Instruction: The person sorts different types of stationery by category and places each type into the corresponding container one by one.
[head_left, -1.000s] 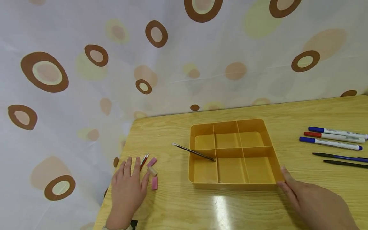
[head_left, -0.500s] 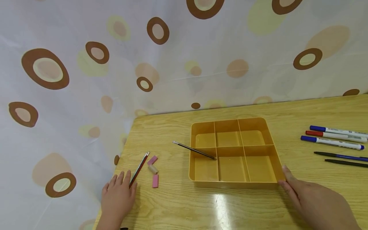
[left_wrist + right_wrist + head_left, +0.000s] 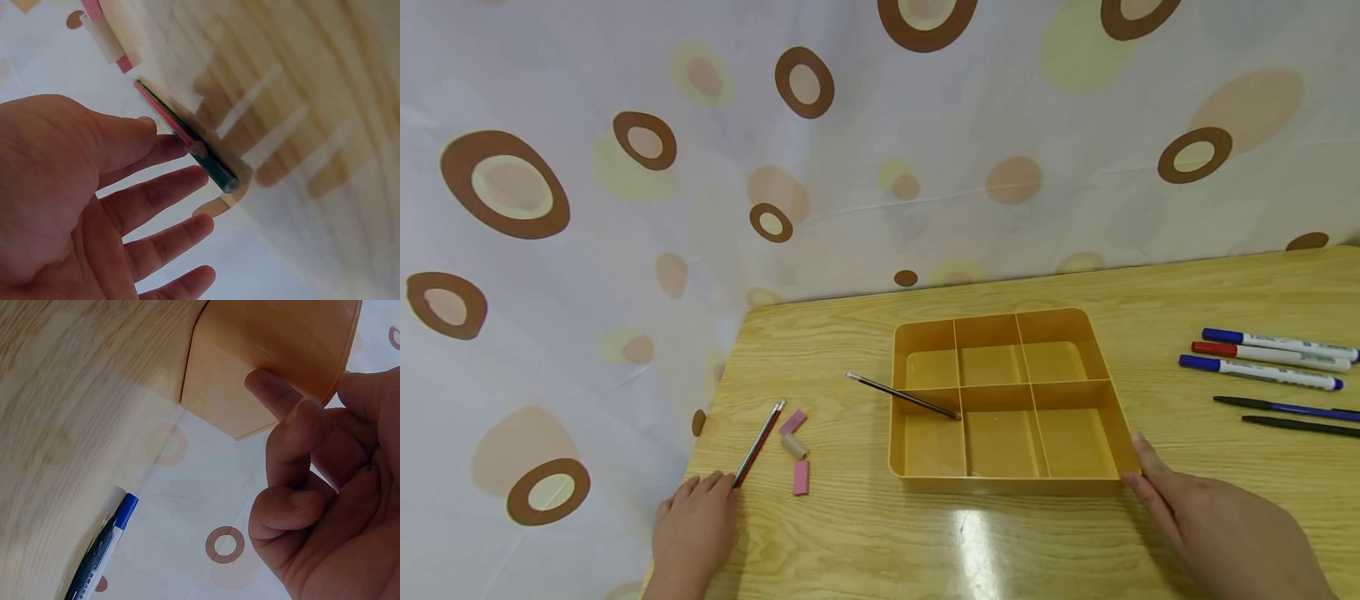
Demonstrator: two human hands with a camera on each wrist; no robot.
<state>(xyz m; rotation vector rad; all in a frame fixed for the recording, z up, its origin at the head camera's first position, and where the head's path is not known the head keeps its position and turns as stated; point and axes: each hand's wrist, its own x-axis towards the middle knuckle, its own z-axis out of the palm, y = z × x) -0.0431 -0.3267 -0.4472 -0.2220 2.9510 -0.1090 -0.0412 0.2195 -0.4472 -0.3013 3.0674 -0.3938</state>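
My left hand is at the near left of the table, by the lower ends of two pencils, one dark and one red. In the left wrist view its fingers are loosely extended; the index fingertip is at the pencils, with the thumb apart from them. My right hand pinches the near right corner of a yellow tray with six compartments between thumb and index finger, its other fingers curled. A black pencil leans over the tray's left wall, its lower end in the near left compartment.
Two pink erasers and a beige one lie right of the pencils. Several markers and two dark pens lie right of the tray. A patterned curtain hangs behind and left of the wooden table.
My left hand has drawn back toward the near left, away from the erasers, uncovering more of the two pencils. The right hand and the tray stay where they were.
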